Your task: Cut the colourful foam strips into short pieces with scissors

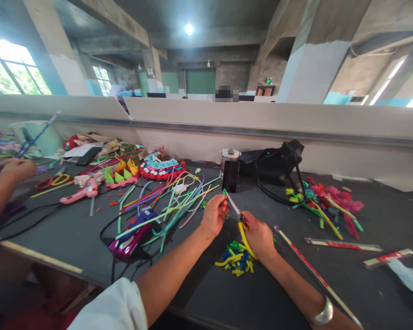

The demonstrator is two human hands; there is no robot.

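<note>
In the middle of the head view, my left hand pinches a short green pipe cleaner piece between thumb and fingertips. My right hand grips a pair of scissors with yellow handles, its blades pointing up and left close to the green piece. Whether the blades touch it I cannot tell. Below both hands lies a pile of cut pipe cleaner pieces in yellow, blue and green. Long pastel pipe cleaners spread across the table left of my left hand.
A phone leans upright ahead of a white jar. Behind are a black bag and, rightward, fuzzy flowers. Wrapped sticks lie right. Leftward are a purple device, a pink glue gun, cables and another person's hands.
</note>
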